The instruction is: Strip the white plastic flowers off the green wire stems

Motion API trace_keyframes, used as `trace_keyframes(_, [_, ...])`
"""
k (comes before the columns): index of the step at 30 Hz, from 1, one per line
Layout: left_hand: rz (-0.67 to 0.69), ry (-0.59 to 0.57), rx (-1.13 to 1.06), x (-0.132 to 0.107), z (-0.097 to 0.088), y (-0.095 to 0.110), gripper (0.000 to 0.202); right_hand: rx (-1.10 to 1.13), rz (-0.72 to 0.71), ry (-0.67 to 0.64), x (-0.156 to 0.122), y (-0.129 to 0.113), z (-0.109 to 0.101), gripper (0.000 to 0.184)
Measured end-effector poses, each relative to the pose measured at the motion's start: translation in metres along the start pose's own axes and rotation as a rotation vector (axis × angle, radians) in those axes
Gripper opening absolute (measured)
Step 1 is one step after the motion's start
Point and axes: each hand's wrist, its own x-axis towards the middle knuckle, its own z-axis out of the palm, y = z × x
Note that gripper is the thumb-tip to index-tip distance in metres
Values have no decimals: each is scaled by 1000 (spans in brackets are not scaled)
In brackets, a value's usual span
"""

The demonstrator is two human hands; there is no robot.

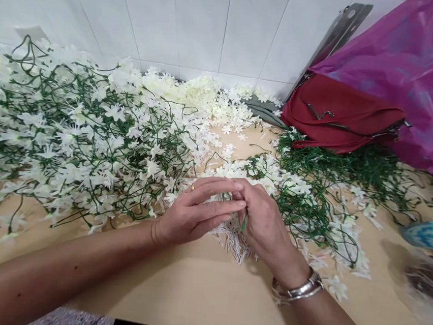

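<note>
My left hand and my right hand meet above the table, their fingertips touching. A short bit of green stem shows below my right fingers, which are closed on it. My left fingers bend in towards the same spot; whatever is pinched there is hidden behind them. Under the hands lies a bunch of thin white strands. Just beyond are loose white artificial flower heads. To the left spreads a large heap of white artificial flowers with green stems.
At the back right, a red bag leans under a purple plastic bag. Green stems are piled right of my hands. Pale flower heads line the tiled wall. A blue patterned object is at the right edge.
</note>
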Motion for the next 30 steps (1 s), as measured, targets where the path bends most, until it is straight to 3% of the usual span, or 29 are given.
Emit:
trace_keyframes(5, [38,-11,27,3,1,7,32,147,115,-69,-3,-8,0,17])
trace_keyframes(9, [-18,-24,-4,6,-2,15,18,392,212,-150,-4,-11,0,40])
trace_keyframes(12, [-66,-30,-99,8,-5,19,13,503,179,-200,-4,-8,-5,54])
trace_keyframes(14, [-171,14,-200,11,-9,24,12,577,152,-227,-2,-3,-15,58])
trace_keyframes(15, [-248,53,-252,13,-12,27,13,610,156,-233,0,0,-21,55])
trace_keyframes(17, [-423,141,-349,18,-17,36,14,636,159,-166,2,7,-33,27])
trace_keyframes(18, [-501,172,-404,21,-18,40,14,620,171,-135,4,10,-37,13])
trace_keyframes(19, [-570,189,-465,23,-19,45,13,579,181,-151,5,13,-40,12])
trace_keyframes(23, [-756,80,-611,21,-15,56,11,326,202,-414,6,20,-39,11])
trace_keyframes(26, [-737,-13,-562,11,-8,54,11,170,192,-508,5,22,-30,3])
trace_keyframes(30, [-635,-91,-420,-3,0,45,9,103,166,-518,4,29,-27,10])
